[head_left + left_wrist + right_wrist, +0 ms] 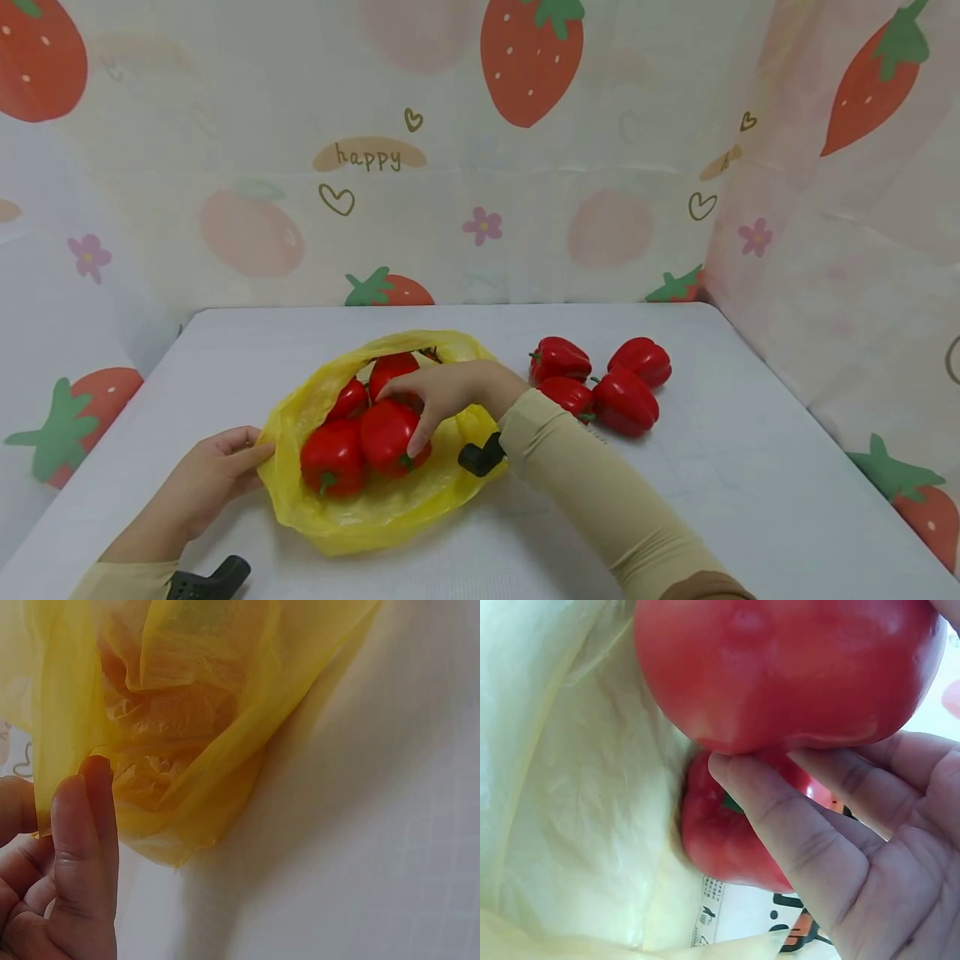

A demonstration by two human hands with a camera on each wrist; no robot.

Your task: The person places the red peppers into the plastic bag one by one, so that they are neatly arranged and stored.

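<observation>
A yellow plastic bag (345, 529) lies with its mouth wide, several red bell peppers inside it. My left hand (213, 471) pinches the bag's left rim between thumb and fingers; the left wrist view shows the thin yellow film (67, 697) caught there. Reaching in from the right, my right hand (446, 392) holds one red bell pepper (386, 437) with thumb and fingers spread around it. Another pepper (333, 458) sits just left of it, and more are behind. Close up in the right wrist view, a pepper with a green stem (720, 847) shows below the held one (787, 667).
To the right of the bag, several red peppers (626, 404) rest grouped on the white table (750, 483). A strawberry-print cloth (450, 183) hangs behind and at the sides. Printed white material (754, 907) shows inside the bag. My right sleeve (600, 492) crosses over the table.
</observation>
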